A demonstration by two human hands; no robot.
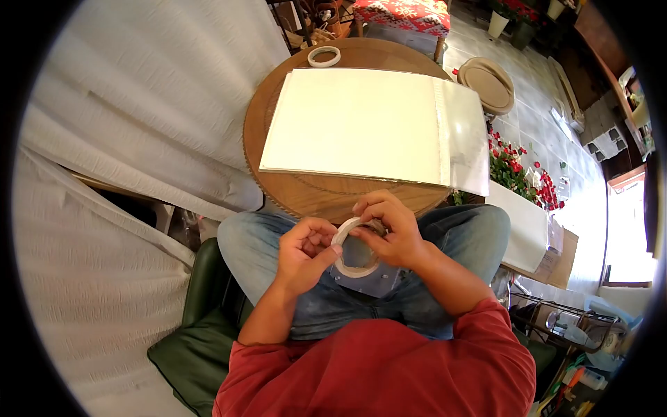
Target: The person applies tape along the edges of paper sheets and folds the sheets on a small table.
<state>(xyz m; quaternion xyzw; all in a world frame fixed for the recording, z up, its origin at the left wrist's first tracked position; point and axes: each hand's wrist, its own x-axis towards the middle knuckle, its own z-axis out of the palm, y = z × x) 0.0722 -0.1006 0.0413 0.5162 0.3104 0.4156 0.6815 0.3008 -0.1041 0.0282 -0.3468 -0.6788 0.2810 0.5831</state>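
Over my lap I hold a white roll of tape [345, 267] with both hands. My left hand [303, 251] grips its left side, thumb laid across the rim. My right hand [386, 230] pinches the upper right part, fingertips curled over the edge. In front of me stands a round wooden table [292, 187] bearing a large white sheet [358, 125] in a clear plastic sleeve [464, 135]. A second tape roll [324, 56] lies at the table's far edge.
White curtain fabric [139, 139] hangs on the left. I sit on a green chair [198, 326]. To the right are a white planter [520, 222] with red flowers [514, 167], a round stool [488, 82] and a cluttered wire rack [570, 326].
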